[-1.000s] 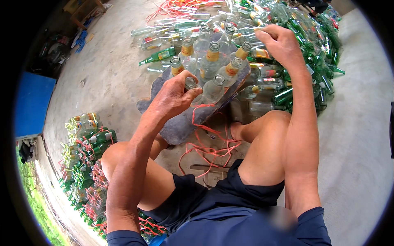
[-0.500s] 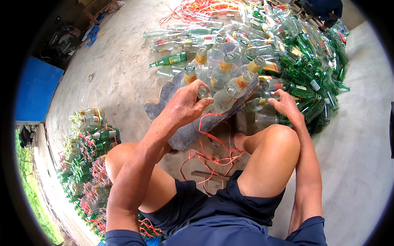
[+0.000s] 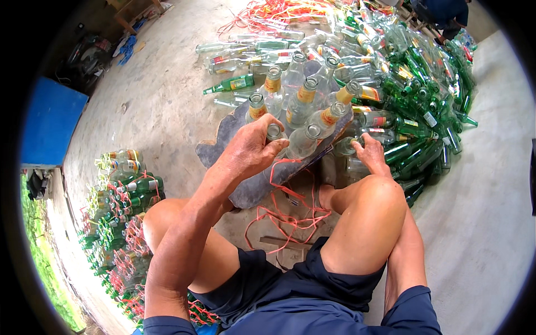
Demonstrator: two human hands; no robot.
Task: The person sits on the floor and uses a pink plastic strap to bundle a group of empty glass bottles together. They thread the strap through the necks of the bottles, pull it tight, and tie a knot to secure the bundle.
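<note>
Several clear glass bottles [image 3: 302,103] with orange and yellow neck labels stand upright, close together, on a dark grey flat board [image 3: 254,184] before my knees. At their near left, my left hand [image 3: 251,146] is closed around the neck of one clear bottle [image 3: 273,133]. My right hand [image 3: 370,155] is beside the board's right edge, its fingers closed at the neck of another clear bottle [image 3: 345,146], which is tilted and partly hidden by the hand. Red plastic strips [image 3: 290,220] trail from the near edge of the board to the floor.
A big heap of green and clear bottles [image 3: 419,89] spreads at the far right. Bundles of bottles tied with strips [image 3: 120,212] stand at the left. Loose red and yellow strips [image 3: 273,14] lie at the back. A blue panel [image 3: 53,123] is far left; another person [image 3: 444,14] is far right.
My right hand has moved left and slightly nearer, away from the heap, bringing the clear bottle toward the board with its neck in the fingers. My left hand has stayed on its bottle.
</note>
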